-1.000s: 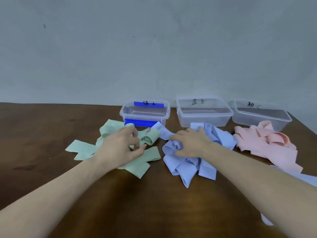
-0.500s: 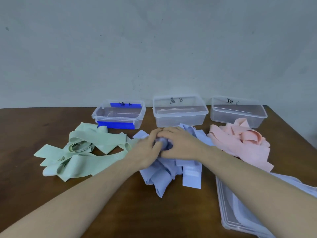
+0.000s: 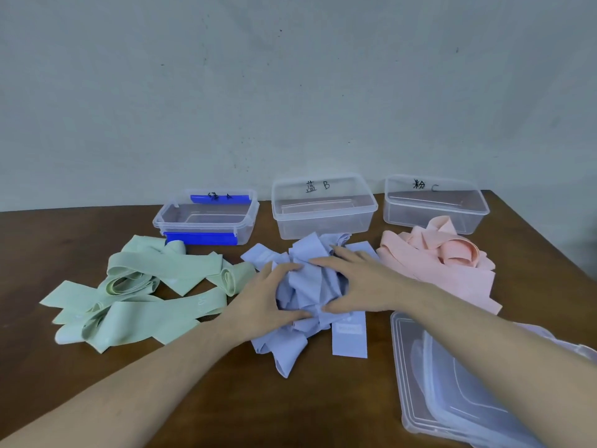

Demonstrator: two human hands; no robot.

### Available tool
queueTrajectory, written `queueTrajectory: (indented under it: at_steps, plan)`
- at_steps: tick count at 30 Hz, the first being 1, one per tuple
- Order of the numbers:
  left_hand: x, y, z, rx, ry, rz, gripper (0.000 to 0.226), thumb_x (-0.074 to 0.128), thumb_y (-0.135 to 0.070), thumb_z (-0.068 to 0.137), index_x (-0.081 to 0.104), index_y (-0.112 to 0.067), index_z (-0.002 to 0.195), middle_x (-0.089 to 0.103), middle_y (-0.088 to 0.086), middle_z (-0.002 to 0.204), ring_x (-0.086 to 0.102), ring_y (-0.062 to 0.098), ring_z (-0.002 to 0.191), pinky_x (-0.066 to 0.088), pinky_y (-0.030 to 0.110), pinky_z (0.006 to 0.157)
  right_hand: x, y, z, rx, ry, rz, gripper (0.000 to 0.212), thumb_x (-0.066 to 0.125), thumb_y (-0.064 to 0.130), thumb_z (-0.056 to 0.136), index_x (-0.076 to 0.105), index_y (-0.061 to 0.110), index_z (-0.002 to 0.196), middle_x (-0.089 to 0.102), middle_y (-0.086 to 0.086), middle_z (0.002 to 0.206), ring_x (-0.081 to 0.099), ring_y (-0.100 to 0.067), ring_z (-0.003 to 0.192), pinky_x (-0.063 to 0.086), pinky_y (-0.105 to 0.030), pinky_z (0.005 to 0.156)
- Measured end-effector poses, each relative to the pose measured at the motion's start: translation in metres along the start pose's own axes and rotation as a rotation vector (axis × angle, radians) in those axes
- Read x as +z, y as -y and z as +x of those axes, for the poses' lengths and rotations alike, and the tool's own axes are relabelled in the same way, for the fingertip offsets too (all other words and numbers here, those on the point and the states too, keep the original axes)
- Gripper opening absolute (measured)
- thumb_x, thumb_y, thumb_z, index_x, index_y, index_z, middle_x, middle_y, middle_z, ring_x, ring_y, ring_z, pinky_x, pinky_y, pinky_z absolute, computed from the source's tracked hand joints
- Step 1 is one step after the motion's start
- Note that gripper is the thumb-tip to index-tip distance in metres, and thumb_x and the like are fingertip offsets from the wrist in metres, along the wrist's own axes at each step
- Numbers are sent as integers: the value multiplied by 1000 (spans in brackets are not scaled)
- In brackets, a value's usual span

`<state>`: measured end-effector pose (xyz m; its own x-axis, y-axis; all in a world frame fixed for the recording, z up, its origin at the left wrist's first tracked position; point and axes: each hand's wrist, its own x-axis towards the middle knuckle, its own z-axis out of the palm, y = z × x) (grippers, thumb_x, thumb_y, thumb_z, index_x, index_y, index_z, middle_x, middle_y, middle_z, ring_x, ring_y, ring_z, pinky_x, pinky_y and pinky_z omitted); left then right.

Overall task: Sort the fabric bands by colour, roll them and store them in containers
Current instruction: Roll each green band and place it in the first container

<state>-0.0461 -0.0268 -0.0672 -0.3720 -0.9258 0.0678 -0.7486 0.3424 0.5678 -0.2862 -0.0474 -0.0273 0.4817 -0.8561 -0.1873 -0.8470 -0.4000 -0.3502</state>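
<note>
Three clear tubs stand at the back: one with blue clips (image 3: 206, 218), one marked B (image 3: 324, 206), one marked C (image 3: 434, 205). Three heaps of bands lie before them: one green (image 3: 139, 295), one blue (image 3: 310, 292), one pink (image 3: 445, 266). Two hands: left (image 3: 261, 305), right (image 3: 361, 286). Clear lids (image 3: 452, 383) are stacked at the near right; their number cannot be told.
</note>
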Motion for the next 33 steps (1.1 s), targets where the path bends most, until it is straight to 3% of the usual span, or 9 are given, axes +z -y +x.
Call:
queueTrajectory:
  at_steps: [5, 8, 13, 17, 21, 24, 27, 30, 33]
  plan:
    - [6, 3, 12, -9, -27, -116, 71, 80, -48, 76, 34, -52, 131, 42, -9, 116, 48, 9, 106, 44, 25, 91, 2, -6, 4, 63, -19, -60, 87, 69, 62, 79, 17, 58, 149, 1, 12, 166, 20, -31, 144, 28, -42, 110]
    - [12, 1, 23, -10, -123, -212, 61, 80, -26, 78, 44, -43, 125, 48, -3, 114, 51, 14, 103, 46, 34, 92, 9, -4, 11, 46, -164, 17, 83, 75, 48, 78, 31, 47, 149, 20, 10, 162, 35, -24, 132, 29, -30, 97]
    - [18, -20, 44, -47, -349, -554, 52, 74, -8, 83, 49, -45, 109, 59, -4, 113, 60, 7, 101, 49, 24, 86, 13, -2, 31, 43, -392, 485, 63, 76, 17, 78, 54, 25, 135, 53, 4, 135, 52, -15, 120, 40, -23, 91]
    - [22, -39, 59, -100, -417, -767, 40, 69, -3, 84, 53, -33, 105, 61, 0, 109, 62, 11, 100, 50, 30, 86, 17, -3, 39, 23, -474, 514, 50, 71, 20, 85, 55, 22, 132, 57, 2, 130, 51, -15, 119, 40, -33, 101]
    - [22, -23, 59, 49, -315, -449, 45, 63, -30, 79, 50, -39, 121, 48, -8, 128, 43, -7, 121, 43, 33, 101, 11, -13, 24, 96, -370, 218, 56, 65, 35, 87, 45, 32, 140, 47, 6, 142, 43, -25, 121, 27, -30, 92]
    - [9, -13, 54, 130, -218, -209, 67, 53, -41, 75, 37, -49, 140, 20, -9, 159, 19, 9, 147, 22, 48, 117, -1, -16, 11, 81, -267, 92, 76, 67, 60, 82, 31, 46, 147, 26, 12, 157, 34, -28, 130, 30, -39, 101]
    - [-4, -22, 48, 274, -151, -116, 69, 48, -36, 75, 32, -54, 140, 13, -13, 162, 11, 12, 150, 11, 53, 120, -14, -20, 1, 72, -192, 94, 92, 65, 78, 71, 20, 57, 148, 11, 16, 164, 26, -24, 142, 29, -47, 114]
    - [-15, -34, 51, 348, -232, 8, 55, 42, -34, 72, 51, -41, 126, 28, -8, 157, 19, 8, 147, 8, 55, 119, -31, -31, -12, 36, -231, 146, 97, 63, 82, 71, 17, 52, 151, 19, 16, 162, 26, -15, 145, 27, -42, 117]
    - [-22, -47, 60, 326, -269, 14, 46, 35, -35, 78, 63, -27, 114, 40, -6, 151, 29, 4, 139, 15, 45, 116, -45, -59, -26, 2, -418, 135, 63, 55, 66, 89, 40, 43, 146, 47, 16, 149, 40, -10, 133, 36, -38, 110]
